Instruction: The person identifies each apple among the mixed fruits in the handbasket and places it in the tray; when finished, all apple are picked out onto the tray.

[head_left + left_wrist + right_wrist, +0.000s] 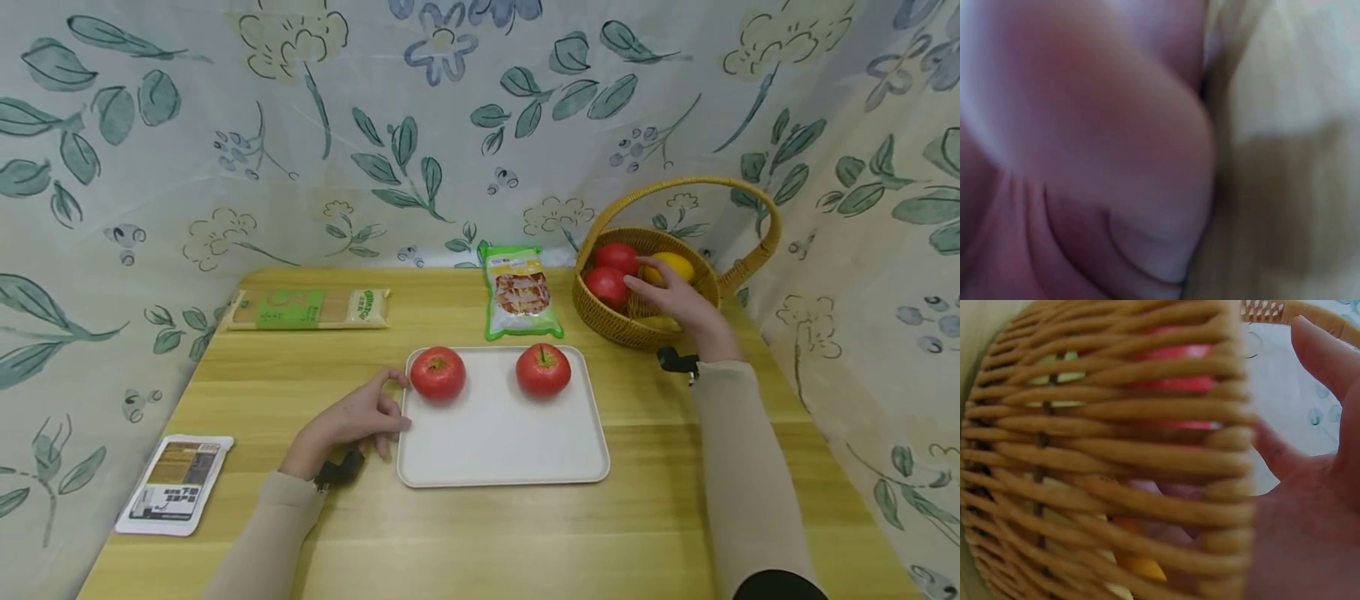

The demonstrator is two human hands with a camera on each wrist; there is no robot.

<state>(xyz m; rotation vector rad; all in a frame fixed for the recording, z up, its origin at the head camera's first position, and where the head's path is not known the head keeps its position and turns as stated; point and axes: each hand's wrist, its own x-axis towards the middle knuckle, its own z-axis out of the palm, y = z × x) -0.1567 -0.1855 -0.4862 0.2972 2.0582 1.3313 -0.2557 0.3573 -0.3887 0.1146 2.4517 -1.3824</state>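
Two red apples, the left apple (438, 374) and the right apple (543, 370), sit along the far side of a white tray (502, 442). My left hand (358, 417) rests at the tray's left edge, thumb and index fingertips right at the rim, other fingers loosely bent. Over the wicker basket (630, 331) reaches my right hand (686, 307), fingers spread above the fruit. Its thumb and index tips overlap a red fruit (606, 287). Another red fruit (617, 257) and a yellow fruit (670, 268) lie beside it. Basket weave (1110, 450) partly hides the right fingers in the right wrist view.
A green-edged food packet (522, 293) lies behind the tray. Farther left is a long noodle-like packet (307, 309); a white packet (176, 485) lies at the near left. The basket's tall handle (678, 182) arches over it. Floral cloth (450, 133) hangs behind the table.
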